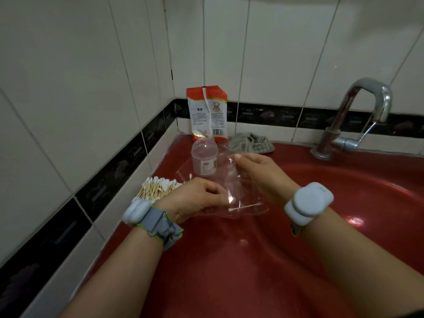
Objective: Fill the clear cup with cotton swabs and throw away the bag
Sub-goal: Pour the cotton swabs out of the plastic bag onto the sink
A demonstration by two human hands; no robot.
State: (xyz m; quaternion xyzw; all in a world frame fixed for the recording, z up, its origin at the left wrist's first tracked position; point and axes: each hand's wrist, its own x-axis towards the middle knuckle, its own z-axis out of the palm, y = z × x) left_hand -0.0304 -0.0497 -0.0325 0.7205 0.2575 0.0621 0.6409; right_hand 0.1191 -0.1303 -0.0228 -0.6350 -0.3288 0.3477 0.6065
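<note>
A clear plastic bag (243,191) hangs between my two hands over the red sink's left rim. My left hand (197,198) pinches its near edge and my right hand (259,173) pinches its far upper edge. One cotton swab (244,207) lies inside the bag near the bottom. A pile of wooden-stick cotton swabs (158,187) lies on the rim, just left of my left hand. The clear cup (204,159), with a small label, stands upright behind the bag and looks empty.
A red and white packet (207,113) leans against the tiled back wall. A grey cloth (251,143) lies beside it. The chrome tap (358,118) stands at the right, above the red sink basin (344,203). Tiled walls close the corner at left.
</note>
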